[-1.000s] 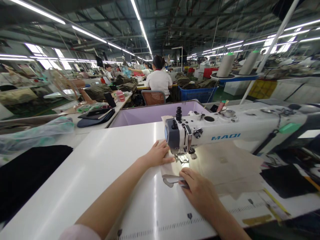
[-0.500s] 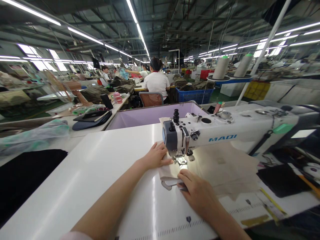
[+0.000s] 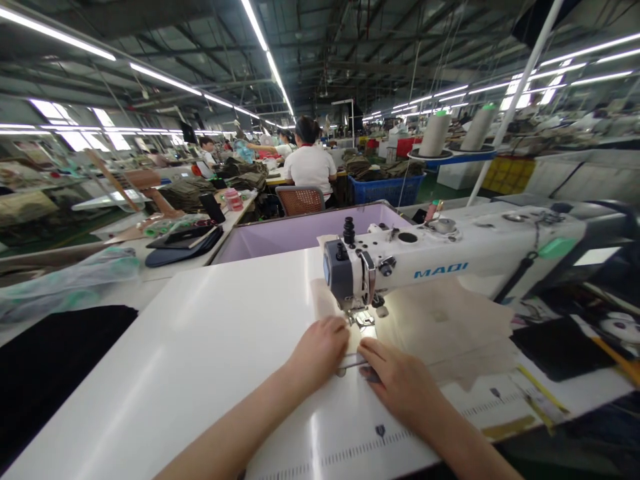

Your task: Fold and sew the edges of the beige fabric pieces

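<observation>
A beige cloth (image 3: 445, 333) lies under the head of a white sewing machine (image 3: 450, 257), spreading to the right of the lit presser foot (image 3: 366, 321). My left hand (image 3: 323, 347) rests on the cloth just left of the foot, fingers curled together at its edge. Directly in front of the foot, my right hand (image 3: 395, 373) pinches the near edge of the cloth. Beneath its fingers a dark object shows partly, too covered to name.
A lilac bin (image 3: 300, 233) stands behind the white table (image 3: 225, 333). Black cloth (image 3: 65, 360) lies at the left, another black piece (image 3: 555, 350) at the right. Thread cones (image 3: 435, 135) stand behind the machine. A person in white (image 3: 311, 167) sits ahead, facing away.
My left hand has moved nearer to me and slightly right, its spread fingers now curled. The cloth's near edge is more covered by it. My right hand has barely moved.
</observation>
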`<move>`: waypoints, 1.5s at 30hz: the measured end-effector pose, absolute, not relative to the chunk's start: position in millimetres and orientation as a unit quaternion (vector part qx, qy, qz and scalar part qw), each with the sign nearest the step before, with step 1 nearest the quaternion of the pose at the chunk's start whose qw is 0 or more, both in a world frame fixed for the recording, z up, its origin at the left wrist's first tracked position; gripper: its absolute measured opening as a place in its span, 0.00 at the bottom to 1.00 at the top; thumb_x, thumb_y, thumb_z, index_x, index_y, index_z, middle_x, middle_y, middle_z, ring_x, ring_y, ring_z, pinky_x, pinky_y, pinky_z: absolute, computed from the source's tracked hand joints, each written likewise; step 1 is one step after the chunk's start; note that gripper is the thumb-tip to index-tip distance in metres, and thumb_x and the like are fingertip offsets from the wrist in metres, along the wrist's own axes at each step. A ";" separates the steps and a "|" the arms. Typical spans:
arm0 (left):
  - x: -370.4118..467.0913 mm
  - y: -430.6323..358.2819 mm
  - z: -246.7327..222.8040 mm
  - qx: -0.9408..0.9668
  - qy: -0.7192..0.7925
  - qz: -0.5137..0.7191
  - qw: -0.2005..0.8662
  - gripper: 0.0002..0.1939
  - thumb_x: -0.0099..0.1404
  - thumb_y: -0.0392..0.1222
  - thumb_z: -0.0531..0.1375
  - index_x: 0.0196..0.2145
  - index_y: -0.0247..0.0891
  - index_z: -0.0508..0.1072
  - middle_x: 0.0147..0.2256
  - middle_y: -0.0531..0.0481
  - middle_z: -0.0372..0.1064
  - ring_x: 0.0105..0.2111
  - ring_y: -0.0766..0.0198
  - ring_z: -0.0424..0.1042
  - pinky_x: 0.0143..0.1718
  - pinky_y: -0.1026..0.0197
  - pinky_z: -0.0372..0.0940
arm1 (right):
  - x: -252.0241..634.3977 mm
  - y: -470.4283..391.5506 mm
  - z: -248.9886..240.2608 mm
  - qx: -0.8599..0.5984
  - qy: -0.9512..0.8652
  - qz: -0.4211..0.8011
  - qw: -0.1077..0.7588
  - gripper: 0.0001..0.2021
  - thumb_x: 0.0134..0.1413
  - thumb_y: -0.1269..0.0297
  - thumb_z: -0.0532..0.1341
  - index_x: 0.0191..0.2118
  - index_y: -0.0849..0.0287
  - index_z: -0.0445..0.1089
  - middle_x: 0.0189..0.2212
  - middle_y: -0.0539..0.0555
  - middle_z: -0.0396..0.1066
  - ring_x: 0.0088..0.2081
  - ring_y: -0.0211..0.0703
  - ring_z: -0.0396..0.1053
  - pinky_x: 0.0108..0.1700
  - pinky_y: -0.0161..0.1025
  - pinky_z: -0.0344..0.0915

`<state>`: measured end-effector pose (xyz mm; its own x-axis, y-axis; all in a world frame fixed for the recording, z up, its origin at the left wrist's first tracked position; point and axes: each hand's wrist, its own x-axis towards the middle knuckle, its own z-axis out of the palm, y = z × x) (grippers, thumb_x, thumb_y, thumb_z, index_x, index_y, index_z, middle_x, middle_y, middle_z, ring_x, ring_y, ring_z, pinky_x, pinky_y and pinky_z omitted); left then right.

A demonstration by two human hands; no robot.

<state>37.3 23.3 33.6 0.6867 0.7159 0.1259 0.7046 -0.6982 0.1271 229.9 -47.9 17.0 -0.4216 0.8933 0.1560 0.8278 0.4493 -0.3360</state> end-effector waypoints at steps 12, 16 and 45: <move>29.4 7.3 39.1 0.944 0.291 0.125 0.085 0.12 0.73 0.35 0.51 0.50 0.37 0.70 0.45 0.42 0.71 0.50 0.54 0.71 0.52 0.51 0.71 | 228.3 -32.0 23.5 -0.525 -0.833 0.094 0.146 0.13 0.62 0.74 0.59 0.51 0.58 0.71 0.51 0.55 0.73 0.47 0.52 0.73 0.44 0.43 0.73; 28.7 25.2 39.8 0.945 0.288 0.129 0.091 0.12 0.73 0.35 0.51 0.50 0.38 0.71 0.48 0.42 0.71 0.53 0.53 0.70 0.54 0.51 0.70 | 224.6 -22.4 31.0 -0.536 -0.829 0.085 0.136 0.13 0.60 0.75 0.62 0.49 0.57 0.71 0.50 0.53 0.72 0.44 0.50 0.74 0.41 0.40 0.71; 41.5 -41.3 42.1 0.936 0.348 0.041 0.035 0.13 0.71 0.37 0.56 0.53 0.36 0.68 0.51 0.40 0.70 0.51 0.48 0.69 0.50 0.46 0.70 | 239.2 -58.8 24.0 -0.499 -0.828 0.158 0.202 0.15 0.61 0.74 0.56 0.50 0.57 0.72 0.53 0.57 0.73 0.52 0.50 0.72 0.52 0.44 0.71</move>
